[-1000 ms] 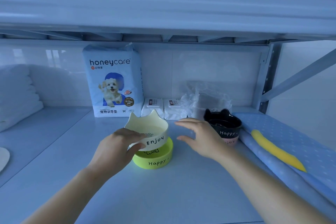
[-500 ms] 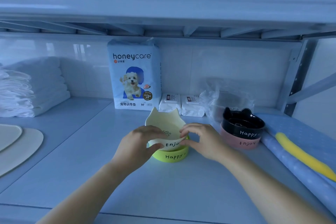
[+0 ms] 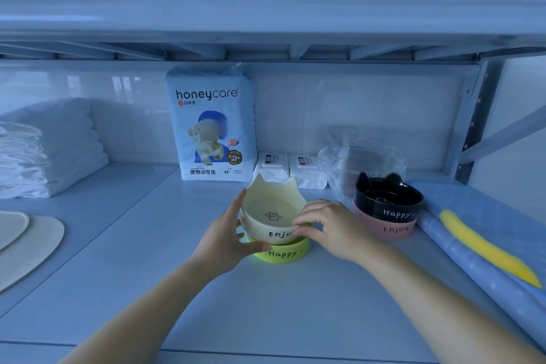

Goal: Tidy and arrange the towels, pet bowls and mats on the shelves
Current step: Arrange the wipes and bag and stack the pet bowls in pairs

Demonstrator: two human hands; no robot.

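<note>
Left hand (image 3: 224, 241), right hand (image 3: 331, 227) grip cream bowl (image 3: 273, 204) edges, apparently tilted.

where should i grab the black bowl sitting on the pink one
I would grip the black bowl by its front rim, coming from above and in front. Its ears stand at the back, the rolled blue mat lies close on its right, and it sits nested in the pink bowl, leaving only rim and upper wall free.
</note>
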